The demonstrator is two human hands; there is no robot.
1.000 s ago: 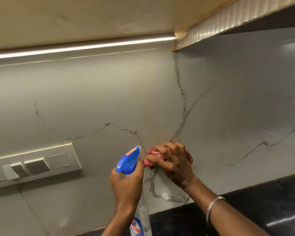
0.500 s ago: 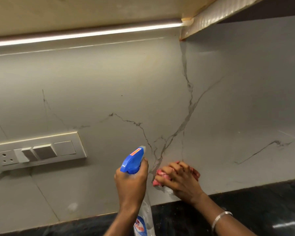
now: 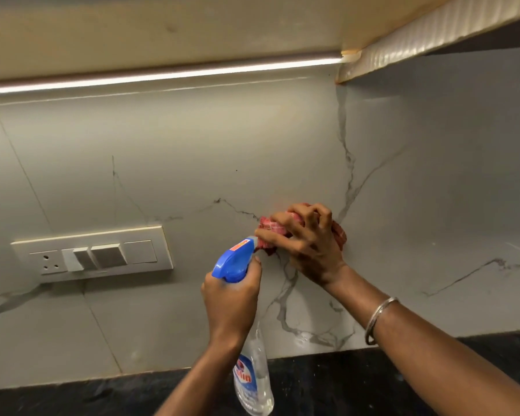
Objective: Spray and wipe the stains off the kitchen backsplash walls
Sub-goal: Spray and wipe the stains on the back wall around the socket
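Right of the switch panel (image 3: 92,255), a cloth (image 3: 269,228) is being clutched, apparently against the backsplash (image 3: 192,151), by the right hand (image 3: 308,244), a spray bottle (image 3: 234,262) by the left hand (image 3: 230,301).

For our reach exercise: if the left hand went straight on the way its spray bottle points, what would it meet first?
Likely the red cloth under the right hand, then the backsplash; depth is unclear.

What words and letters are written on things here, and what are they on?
"lin": red letters on the label of the spray bottle that the left hand grips; the word's start is unclear.
Small print lower on that label: too blurred to read.
Orange sticker on the spray head: too small to read.
Switch plate, red cloth in the right hand: no writing shows.
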